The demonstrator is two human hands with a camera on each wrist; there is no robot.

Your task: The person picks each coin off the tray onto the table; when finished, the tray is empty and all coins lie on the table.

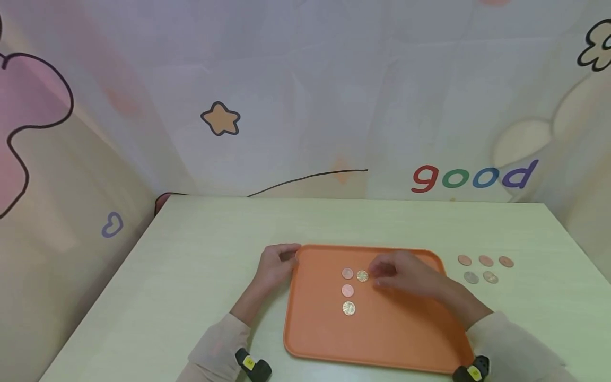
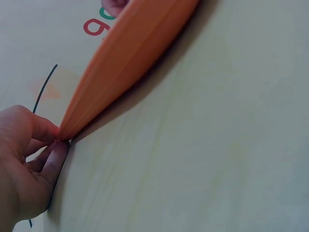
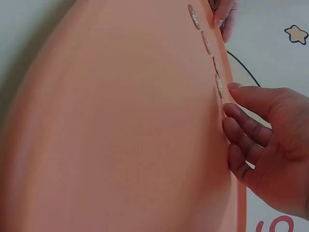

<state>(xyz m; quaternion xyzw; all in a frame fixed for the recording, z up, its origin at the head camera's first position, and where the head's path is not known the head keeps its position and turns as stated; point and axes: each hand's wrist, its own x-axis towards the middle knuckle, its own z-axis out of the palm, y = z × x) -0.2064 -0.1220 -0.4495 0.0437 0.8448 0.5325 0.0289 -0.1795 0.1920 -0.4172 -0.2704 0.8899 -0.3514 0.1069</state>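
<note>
An orange tray [image 1: 382,339] lies on the table with coins on it. My left hand [image 1: 276,265] is at its far left corner, thumb and fingers pinching the rim in the left wrist view. Three coins form a column: a copper coin [image 1: 347,273], another copper coin [image 1: 347,290] and a pale gold coin [image 1: 349,308]. Beside the top one lies a second gold coin [image 1: 362,276]. Right of this coin, my right hand [image 1: 406,273] hovers low over the tray. Its thumb [image 3: 248,95] and loosely bent fingers stand apart, with nothing seen between them.
To the right of the tray, a row of three copper coins [image 1: 486,260] lies on the pale table [image 1: 191,297]. Two silvery coins [image 1: 471,277] sit in front of them. A printed cloth backdrop [image 1: 305,106] stands behind the table's far edge.
</note>
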